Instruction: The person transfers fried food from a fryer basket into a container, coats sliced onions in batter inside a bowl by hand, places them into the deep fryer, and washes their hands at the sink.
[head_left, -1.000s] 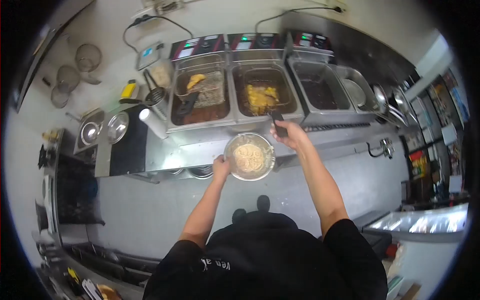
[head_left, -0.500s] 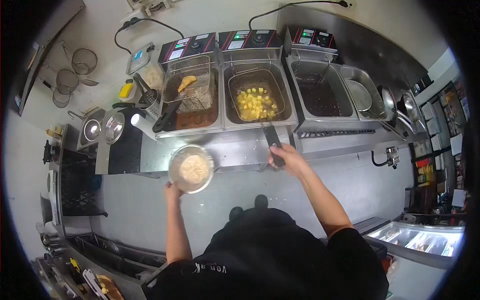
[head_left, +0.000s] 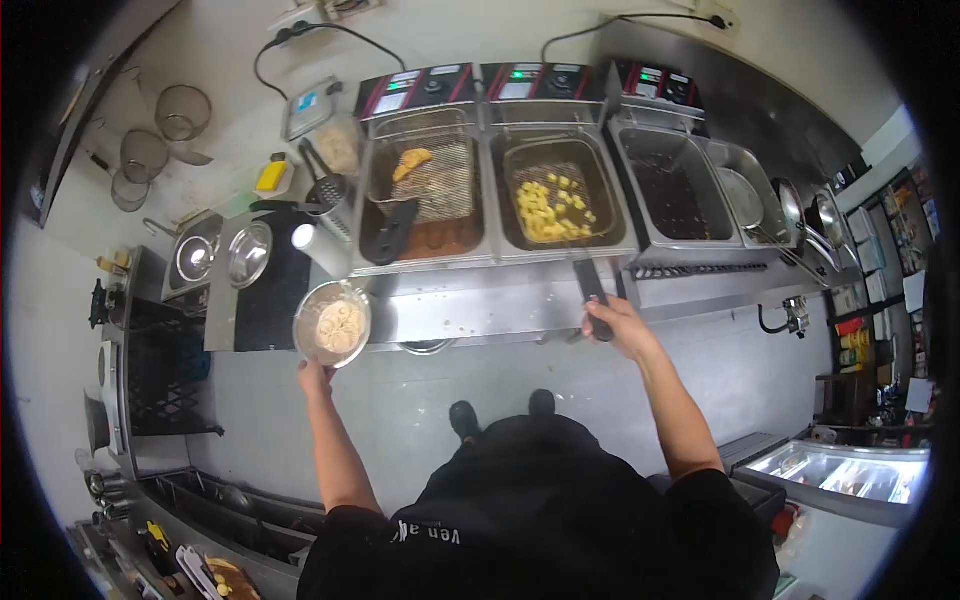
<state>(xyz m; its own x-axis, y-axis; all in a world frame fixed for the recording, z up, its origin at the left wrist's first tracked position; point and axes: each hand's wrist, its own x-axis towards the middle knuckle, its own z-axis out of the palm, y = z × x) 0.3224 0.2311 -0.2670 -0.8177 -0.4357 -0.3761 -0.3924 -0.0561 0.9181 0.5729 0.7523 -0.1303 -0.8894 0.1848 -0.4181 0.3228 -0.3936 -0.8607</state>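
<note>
My left hand (head_left: 316,376) grips the near rim of a metal bowl (head_left: 304,322), held over the counter's front edge. Pale, coated-looking rings or slices (head_left: 340,327) lie in the bowl; I cannot tell what food they are. Black and long, the handle (head_left: 592,297) of a fryer basket (head_left: 548,160) is in my right hand (head_left: 622,326), fingers wrapped round it. Yellow cubes of food (head_left: 550,210) are spread over the mesh of that basket, which sits in the middle fryer.
A second basket (head_left: 450,170) with a golden fried piece (head_left: 411,163) rests in the left fryer, its black handle (head_left: 396,232) pointing toward me. A white bottle (head_left: 318,248) and a utensil holder (head_left: 335,215) stand beside it. The right fryer (head_left: 665,185) holds dark oil.
My left hand has carried the bowl left, toward the white bottle. The yellow cubes have shifted and spread out in the basket. My right hand still holds the handle.
</note>
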